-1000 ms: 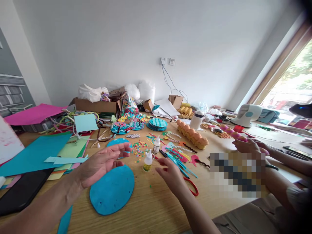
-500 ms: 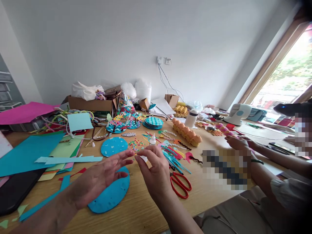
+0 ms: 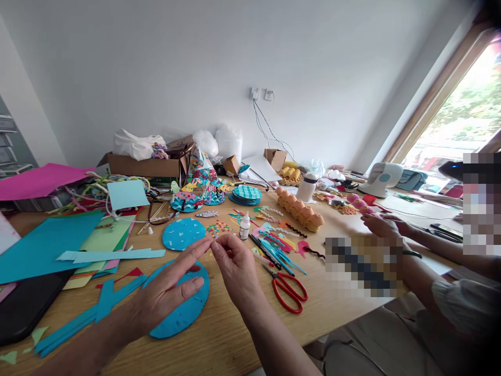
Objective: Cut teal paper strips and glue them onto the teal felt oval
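My left hand (image 3: pixel 174 287) stretches over a blue round disc (image 3: pixel 195 303), palm turned down, fingers long and thumb apart. Its fingertips meet the fingertips of my right hand (image 3: pixel 237 269), which is pinched closed. Whatever lies in that pinch, if anything, is too small to make out. Just beyond the fingers are a pile of tiny coloured paper bits (image 3: pixel 218 228) and a small white glue bottle (image 3: pixel 245 227), standing upright. Another blue disc (image 3: pixel 183 234) carries pale specks. Red-handled scissors (image 3: pixel 289 292) lie to the right of my right hand, beside pens (image 3: pixel 266 252).
Coloured paper sheets (image 3: pixel 50 245) and blue strips (image 3: pixel 90 313) cover the left. Behind are decorated discs (image 3: pixel 186 201), a stack of discs (image 3: pixel 245 195), an egg carton (image 3: pixel 299 210) and a white bottle (image 3: pixel 306 188). At right, a co-worker's hands (image 3: pixel 381 224) work near a white machine (image 3: pixel 380 180).
My left hand has rolled from palm sideways to palm down, and its fingertips have met my right hand's. My right hand has shifted slightly left, leaving the glue bottle in fuller view.
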Demonstrator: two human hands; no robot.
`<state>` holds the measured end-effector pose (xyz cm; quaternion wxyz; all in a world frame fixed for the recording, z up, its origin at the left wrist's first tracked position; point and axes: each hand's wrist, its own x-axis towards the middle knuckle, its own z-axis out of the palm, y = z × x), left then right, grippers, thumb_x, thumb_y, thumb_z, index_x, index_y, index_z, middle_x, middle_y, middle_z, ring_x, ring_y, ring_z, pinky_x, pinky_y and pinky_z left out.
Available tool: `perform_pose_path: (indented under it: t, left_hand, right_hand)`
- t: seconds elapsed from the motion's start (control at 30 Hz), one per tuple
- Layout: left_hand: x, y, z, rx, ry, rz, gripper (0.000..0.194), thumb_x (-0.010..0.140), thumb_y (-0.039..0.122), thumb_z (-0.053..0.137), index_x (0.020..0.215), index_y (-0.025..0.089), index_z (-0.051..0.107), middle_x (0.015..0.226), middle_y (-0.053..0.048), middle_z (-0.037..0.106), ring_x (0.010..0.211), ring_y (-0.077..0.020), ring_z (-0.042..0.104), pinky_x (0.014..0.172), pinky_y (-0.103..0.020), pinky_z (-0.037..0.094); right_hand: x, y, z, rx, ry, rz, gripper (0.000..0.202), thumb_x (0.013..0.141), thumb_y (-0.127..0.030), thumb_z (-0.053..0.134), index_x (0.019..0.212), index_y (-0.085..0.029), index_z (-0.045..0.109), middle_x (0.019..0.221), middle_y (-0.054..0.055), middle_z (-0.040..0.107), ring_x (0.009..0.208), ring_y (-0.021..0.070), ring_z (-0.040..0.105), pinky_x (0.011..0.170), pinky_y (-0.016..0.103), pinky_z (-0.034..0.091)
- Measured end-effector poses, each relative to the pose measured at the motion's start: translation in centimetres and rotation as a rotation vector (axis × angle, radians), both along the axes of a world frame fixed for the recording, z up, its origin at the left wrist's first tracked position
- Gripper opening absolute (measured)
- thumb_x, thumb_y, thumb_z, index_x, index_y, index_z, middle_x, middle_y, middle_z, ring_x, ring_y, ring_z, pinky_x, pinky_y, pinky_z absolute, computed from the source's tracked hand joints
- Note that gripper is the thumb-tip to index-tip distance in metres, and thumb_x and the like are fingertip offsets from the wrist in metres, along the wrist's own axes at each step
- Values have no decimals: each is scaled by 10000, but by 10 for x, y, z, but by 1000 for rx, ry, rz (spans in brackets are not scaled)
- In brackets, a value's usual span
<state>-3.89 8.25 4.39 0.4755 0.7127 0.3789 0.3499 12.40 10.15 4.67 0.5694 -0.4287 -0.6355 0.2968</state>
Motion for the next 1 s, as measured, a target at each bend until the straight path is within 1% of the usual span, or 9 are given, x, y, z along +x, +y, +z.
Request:
perform_pose_path:
  t: [0.1, 0.2, 0.37, 0.5, 0.67, 0.83, 0.93, 1.0]
  left_hand:
    - [-2, 1, -4, -41, -41, -1, 510, 835, 389, 529, 1322, 378, 378, 1433, 23, 328, 1277, -286, 331, 1042, -404, 279]
    - [-3, 0, -6, -98, -103, -27, 531, 827, 406, 536, 1331, 357, 375, 1424, 9, 348, 1280, -289, 322, 1037, -406, 290]
    - [-2, -4, 0, -255, -285, -73, 427, 873, 419, 449, 1294, 350, 436, 1444, 41, 307, 1314, -255, 259, 1029, -369, 315]
    - [-1, -5, 5, -306, -411, -94, 396, 876, 402, 438, 1263, 328, 480, 1422, 32, 354, 1326, -243, 233, 1012, -353, 345]
    - [-4, -4, 3, -319, -412, -85, 386, 865, 410, 456, 1241, 337, 504, 1427, 50, 342, 1331, -246, 220, 1011, -354, 349]
    - [-7, -5, 1, -321, -428, -78, 386, 859, 418, 470, 1235, 341, 509, 1433, 57, 328, 1336, -242, 205, 1006, -341, 353]
    - [-7, -5, 2, -333, -449, -104, 374, 868, 407, 462, 1228, 322, 520, 1427, 36, 344, 1327, -248, 227, 992, -334, 365]
    - [-6, -4, 3, -348, -490, -117, 371, 884, 380, 437, 1239, 301, 510, 1410, 4, 374, 1307, -256, 270, 978, -347, 377]
  right_hand:
    - [-2, 0, 1, -61, 88, 40, 156, 770, -294, 515, 665, -186, 553, 626, -16, 552, 594, 113, 474, 547, 219, 366]
    - [-4, -1, 4, -137, 164, 97, 153, 739, -315, 529, 660, -184, 544, 638, -11, 563, 601, 120, 496, 562, 226, 388]
    - [-5, -2, 2, -217, 272, 155, 148, 711, -304, 550, 634, -180, 525, 596, -37, 491, 588, 106, 450, 571, 219, 373]
    - [-5, -2, -3, -259, 350, 172, 172, 707, -333, 572, 650, -175, 534, 608, -34, 488, 605, 105, 437, 591, 219, 370]
    - [-5, -4, -6, -275, 392, 200, 200, 697, -371, 608, 675, -175, 575, 641, -13, 538, 646, 123, 482, 631, 234, 403]
    - [-5, -7, -5, -318, 440, 239, 179, 676, -355, 631, 703, -178, 621, 651, -11, 578, 640, 123, 497, 639, 235, 402]
    - [-5, -8, -7, -350, 487, 269, 175, 676, -344, 629, 727, -178, 647, 638, -15, 569, 611, 111, 477, 609, 223, 382]
    - [-4, -8, -10, -381, 529, 308, 180, 687, -332, 621, 761, -174, 666, 647, -9, 565, 605, 104, 467, 596, 216, 368]
